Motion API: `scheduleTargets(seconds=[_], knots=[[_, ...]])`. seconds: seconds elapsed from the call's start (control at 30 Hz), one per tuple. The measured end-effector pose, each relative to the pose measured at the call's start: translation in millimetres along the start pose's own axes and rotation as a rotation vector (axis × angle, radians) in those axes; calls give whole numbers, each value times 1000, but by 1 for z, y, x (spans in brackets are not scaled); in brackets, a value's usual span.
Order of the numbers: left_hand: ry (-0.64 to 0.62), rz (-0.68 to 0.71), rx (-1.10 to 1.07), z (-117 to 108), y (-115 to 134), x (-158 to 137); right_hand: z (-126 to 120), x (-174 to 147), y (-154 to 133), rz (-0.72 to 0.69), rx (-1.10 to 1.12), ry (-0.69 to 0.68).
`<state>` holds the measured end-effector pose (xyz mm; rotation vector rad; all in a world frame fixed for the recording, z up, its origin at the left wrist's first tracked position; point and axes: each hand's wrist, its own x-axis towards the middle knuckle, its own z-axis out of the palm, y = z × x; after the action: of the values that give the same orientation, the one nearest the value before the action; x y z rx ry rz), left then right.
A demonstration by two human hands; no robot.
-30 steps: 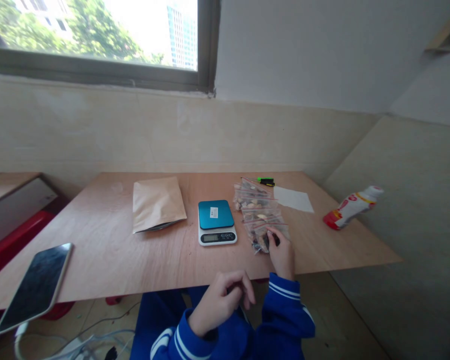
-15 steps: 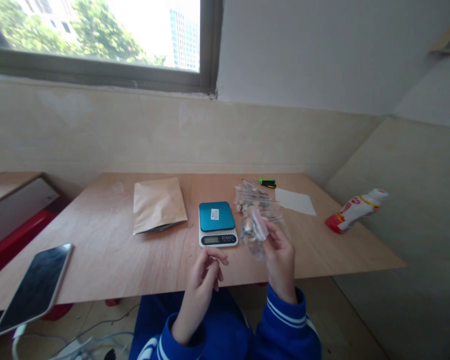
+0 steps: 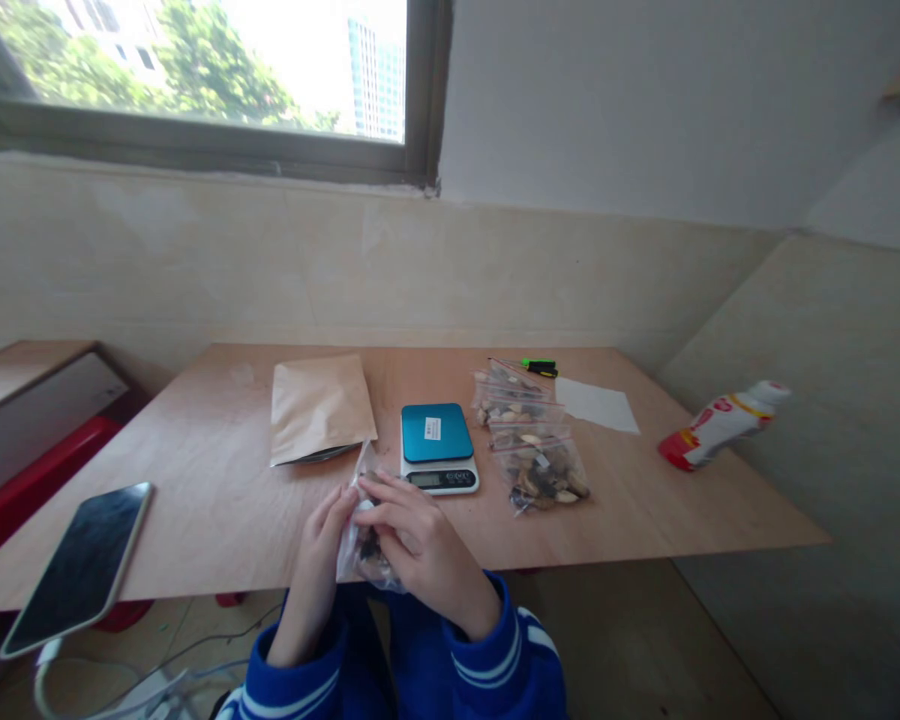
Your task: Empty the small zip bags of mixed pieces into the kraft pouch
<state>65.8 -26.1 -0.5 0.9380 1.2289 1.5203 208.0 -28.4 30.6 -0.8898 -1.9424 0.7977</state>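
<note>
Both hands are closed on one clear zip bag (image 3: pixel 348 562) at the table's front edge, left of the scale. My left hand (image 3: pixel 319 540) grips its left side. My right hand (image 3: pixel 425 552) lies across its upper right part, fingers over the plastic. Dark and pale dried pieces show inside; their kind I cannot make out, and the fingers hide part of the bag. Just beyond stands a kitchen scale (image 3: pixel 436 435) with a blue top and a white base. Similar filled zip bags (image 3: pixel 544 470) lie in an overlapping row to its right.
A brown paper pouch (image 3: pixel 321 405) lies left of the scale. Behind the bags are green and black pens (image 3: pixel 540 367) and a white paper sheet (image 3: pixel 596 405). A red and white bottle (image 3: pixel 720 428) stands at the right, a tablet (image 3: pixel 79 565) with a cable at the left edge.
My right hand has brought a zip bag from the row on the right to the front left. My left hand, empty before, has moved left and now grips it too.
</note>
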Motion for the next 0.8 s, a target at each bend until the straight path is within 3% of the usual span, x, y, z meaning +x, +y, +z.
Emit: scheduleTargets(seconds=[0.2, 0.37, 0.5, 0.8], knots=[[58, -13, 148, -16, -9, 7, 2, 0, 3, 54, -55, 37], [-135, -53, 176, -4, -7, 3, 1, 2, 4, 110, -48, 107], [-215, 8, 283, 3, -5, 1, 3, 2, 7, 182, -79, 97], [-408, 57, 595, -13, -1, 5, 10, 3, 13, 246, -208, 128]])
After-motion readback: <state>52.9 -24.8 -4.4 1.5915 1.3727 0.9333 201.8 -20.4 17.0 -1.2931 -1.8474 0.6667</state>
